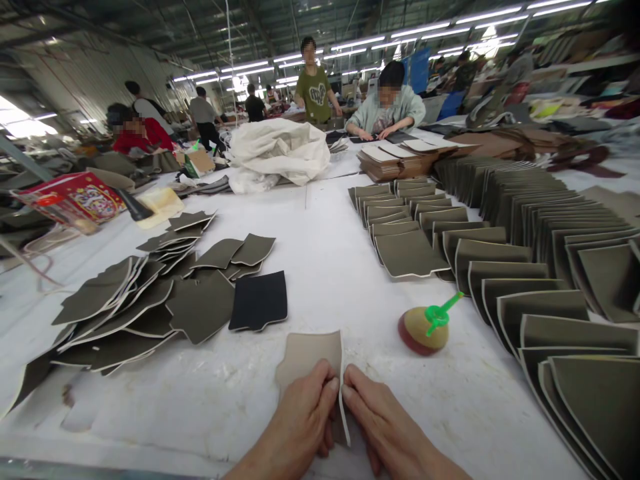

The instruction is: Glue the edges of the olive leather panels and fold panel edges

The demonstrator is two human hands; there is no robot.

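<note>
Our left hand (300, 420) lies on a tan piece (307, 353) and pinches its right edge with the thumb. Our right hand (385, 427) meets it from the other side, fingertips closed on the same edge. The edge looks a bit lifted, so we think both hands grip it there to keep it steady. The rest of the tan piece lies flat on the white table (320, 267), right in front of us at 12 o'clock from the hands.

At 2 o'clock a small round pot (425, 327) with a green stick in it stands near, easy to reach. At 11 o'clock one black piece (259, 300) lies alone. At 10 o'clock grey pieces sit in a loose pile (130, 307), all mixed up. From 1 to 3 o'clock more grey pieces lie in neat rows (525, 267), each one partly on the next, so they stay tidy. Far off at 12 o'clock we see a white cloth bundle (277, 150), and other people at work behind it.
</note>
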